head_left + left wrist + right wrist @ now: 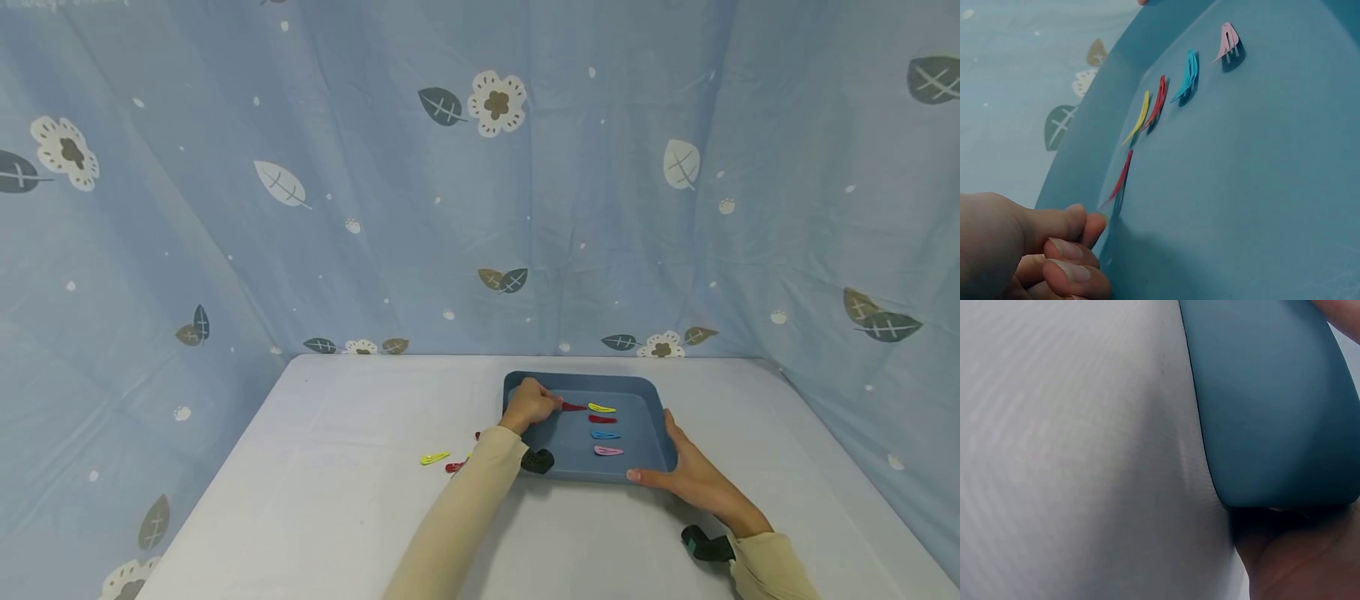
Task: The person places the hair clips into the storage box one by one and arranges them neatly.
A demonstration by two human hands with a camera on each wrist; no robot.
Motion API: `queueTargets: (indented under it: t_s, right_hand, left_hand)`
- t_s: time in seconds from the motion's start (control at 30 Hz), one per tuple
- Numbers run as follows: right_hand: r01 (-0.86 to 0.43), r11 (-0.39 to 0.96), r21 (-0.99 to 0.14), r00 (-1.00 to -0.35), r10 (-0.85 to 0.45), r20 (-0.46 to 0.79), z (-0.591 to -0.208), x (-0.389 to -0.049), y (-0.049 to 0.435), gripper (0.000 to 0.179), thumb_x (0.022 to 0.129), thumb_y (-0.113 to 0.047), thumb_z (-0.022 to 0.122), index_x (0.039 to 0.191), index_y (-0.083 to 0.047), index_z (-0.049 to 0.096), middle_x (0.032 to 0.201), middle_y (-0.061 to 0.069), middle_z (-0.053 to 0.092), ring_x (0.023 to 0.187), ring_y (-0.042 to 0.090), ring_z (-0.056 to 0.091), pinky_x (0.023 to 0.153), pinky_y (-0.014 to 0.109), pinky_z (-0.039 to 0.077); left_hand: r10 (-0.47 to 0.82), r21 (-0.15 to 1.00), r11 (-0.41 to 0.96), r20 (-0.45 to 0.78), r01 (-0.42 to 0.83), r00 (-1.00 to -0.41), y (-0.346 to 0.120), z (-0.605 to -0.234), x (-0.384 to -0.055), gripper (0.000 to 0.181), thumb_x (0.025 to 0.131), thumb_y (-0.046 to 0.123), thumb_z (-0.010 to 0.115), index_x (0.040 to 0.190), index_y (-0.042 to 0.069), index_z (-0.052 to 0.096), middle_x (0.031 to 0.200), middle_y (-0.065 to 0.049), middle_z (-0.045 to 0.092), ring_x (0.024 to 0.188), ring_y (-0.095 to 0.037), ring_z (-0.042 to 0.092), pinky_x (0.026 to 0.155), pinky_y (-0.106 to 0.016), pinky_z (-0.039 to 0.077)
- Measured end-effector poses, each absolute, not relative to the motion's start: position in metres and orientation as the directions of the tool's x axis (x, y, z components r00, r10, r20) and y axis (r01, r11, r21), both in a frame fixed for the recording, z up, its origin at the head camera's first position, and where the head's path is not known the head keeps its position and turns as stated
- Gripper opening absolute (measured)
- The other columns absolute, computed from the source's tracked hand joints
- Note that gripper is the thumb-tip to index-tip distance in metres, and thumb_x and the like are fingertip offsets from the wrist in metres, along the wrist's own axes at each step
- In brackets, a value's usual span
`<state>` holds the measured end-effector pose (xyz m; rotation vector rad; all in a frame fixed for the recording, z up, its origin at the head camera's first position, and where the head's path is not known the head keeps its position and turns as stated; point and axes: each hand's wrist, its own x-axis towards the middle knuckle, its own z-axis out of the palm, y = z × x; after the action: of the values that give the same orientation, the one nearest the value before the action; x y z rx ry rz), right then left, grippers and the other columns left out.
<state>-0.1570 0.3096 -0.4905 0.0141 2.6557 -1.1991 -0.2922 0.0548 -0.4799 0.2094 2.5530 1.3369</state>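
Observation:
My left hand point(531, 406) reaches over the left part of a blue-grey tray point(637, 462). Its thumb and finger pinch one end of a red snap hair clip point(574, 407), seen also in the left wrist view just beyond the fingertips. To the right of that clip, a yellow hair clip point(602, 408), a second red clip point(603, 419), a blue clip point(605, 434) and a pink clip point(608, 451) lie in a column on the tray floor. My right hand point(693, 475) holds the tray's front right corner, thumb on the front side and fingers along the right side.
Left of the tray, partly behind my left sleeve, more clips lie on the white tabletop point(337, 467), including a yellow clip point(435, 458) and a red clip point(454, 467). A blue patterned curtain point(585, 183) hangs behind the table. Each wrist wears a dark camera.

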Motion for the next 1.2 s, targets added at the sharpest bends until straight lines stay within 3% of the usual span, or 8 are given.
queueTargets:
  t_s: [0.17, 0.27, 0.33, 0.57, 0.67, 0.8, 1.03, 1.2]
  right_hand:
    - [0.107, 0.671, -0.734, -0.973, -0.081, -0.215, -0.490, -0.156, 0.309, 0.133, 0.085, -0.045, 0.081, 0.161, -0.001, -0.020, 0.167, 0.037, -0.010, 0.152, 0.063, 0.000, 0.116, 0.079, 0.015]
    - [0.108, 0.669, -0.735, -0.973, -0.082, -0.217, -0.490, -0.155, 0.309, 0.133, 0.086, -0.045, 0.080, 0.161, -0.001, -0.020, 0.167, 0.037, -0.010, 0.152, 0.063, 0.000, 0.116, 0.079, 0.014]
    - [0.107, 0.666, -0.738, -0.973, -0.083, -0.216, -0.490, -0.155, 0.309, 0.133, 0.086, -0.045, 0.081, 0.161, 0.000, -0.020, 0.167, 0.037, -0.010, 0.152, 0.063, -0.001, 0.116, 0.078, 0.014]
    - [0.109, 0.664, -0.740, -0.974, -0.078, -0.213, -0.490, -0.154, 0.308, 0.133, 0.085, -0.044, 0.081, 0.161, 0.001, -0.019, 0.167, 0.038, -0.010, 0.152, 0.063, 0.000, 0.116, 0.078, 0.013]
    - [0.112, 0.670, -0.734, -0.973, -0.074, -0.217, -0.490, -0.155, 0.308, 0.133, 0.085, -0.044, 0.080, 0.160, 0.001, -0.020, 0.167, 0.038, -0.010, 0.152, 0.063, 0.000, 0.116, 0.078, 0.013]
    - [0.115, 0.675, -0.728, -0.971, -0.077, -0.225, -0.489, -0.156, 0.308, 0.134, 0.086, -0.044, 0.080, 0.160, 0.000, -0.021, 0.166, 0.038, -0.011, 0.152, 0.063, 0.000, 0.116, 0.078, 0.013]
    - [0.103, 0.664, -0.741, -0.975, -0.080, -0.207, -0.488, -0.156, 0.308, 0.134, 0.085, -0.044, 0.081, 0.160, 0.001, -0.019, 0.167, 0.038, -0.009, 0.152, 0.063, 0.000, 0.117, 0.078, 0.012]
    - [0.101, 0.665, -0.740, -0.975, -0.083, -0.207, -0.488, -0.156, 0.308, 0.135, 0.085, -0.045, 0.081, 0.161, 0.000, -0.020, 0.167, 0.037, -0.010, 0.152, 0.063, -0.001, 0.116, 0.078, 0.012]
  left_hand:
    - [0.235, 0.826, 0.563, -0.171, -0.010, -0.957, 0.055, -0.482, -0.293, 0.022, 0.097, 0.019, 0.072, 0.089, 0.003, 0.084, 0.099, -0.011, 0.080, 0.053, -0.012, 0.040, 0.050, -0.026, 0.033]
    - [0.227, 0.823, 0.567, -0.186, -0.026, -0.956, 0.054, -0.482, -0.291, 0.022, 0.097, 0.023, 0.073, 0.091, 0.005, 0.084, 0.090, -0.006, 0.078, 0.052, -0.012, 0.038, 0.050, -0.026, 0.033]
    - [0.227, 0.822, 0.568, -0.196, -0.034, -0.954, 0.052, -0.480, -0.289, 0.023, 0.096, 0.025, 0.074, 0.090, 0.006, 0.084, 0.076, -0.003, 0.071, 0.051, -0.012, 0.037, 0.050, -0.027, 0.033]
    - [0.290, 0.855, 0.519, -0.158, 0.016, -0.944, 0.037, -0.465, -0.287, 0.028, 0.100, 0.030, 0.068, 0.099, 0.006, 0.083, 0.065, 0.007, 0.056, 0.057, -0.011, 0.038, 0.058, -0.027, 0.036]
    - [0.308, 0.878, 0.479, -0.137, 0.029, -0.941, 0.027, -0.455, -0.284, 0.029, 0.101, 0.031, 0.066, 0.106, 0.006, 0.082, 0.054, 0.007, 0.045, 0.055, -0.011, 0.036, 0.060, -0.028, 0.036]
    - [0.333, 0.917, 0.397, -0.104, 0.039, -0.937, 0.010, -0.444, -0.281, 0.031, 0.102, 0.028, 0.066, 0.111, 0.001, 0.079, 0.050, 0.006, 0.040, 0.049, -0.010, 0.032, 0.058, -0.029, 0.036]
    - [0.328, 0.933, 0.353, -0.060, 0.063, -0.943, -0.028, -0.425, -0.271, 0.032, 0.103, 0.029, 0.065, 0.112, 0.001, 0.078, 0.083, 0.002, 0.068, 0.059, -0.010, 0.044, 0.059, -0.025, 0.039]
    - [0.297, 0.916, 0.386, -0.011, 0.110, -0.955, -0.056, -0.415, -0.260, 0.026, 0.103, 0.030, 0.065, 0.104, 0.008, 0.080, 0.085, -0.001, 0.066, 0.066, -0.014, 0.046, 0.063, -0.027, 0.041]
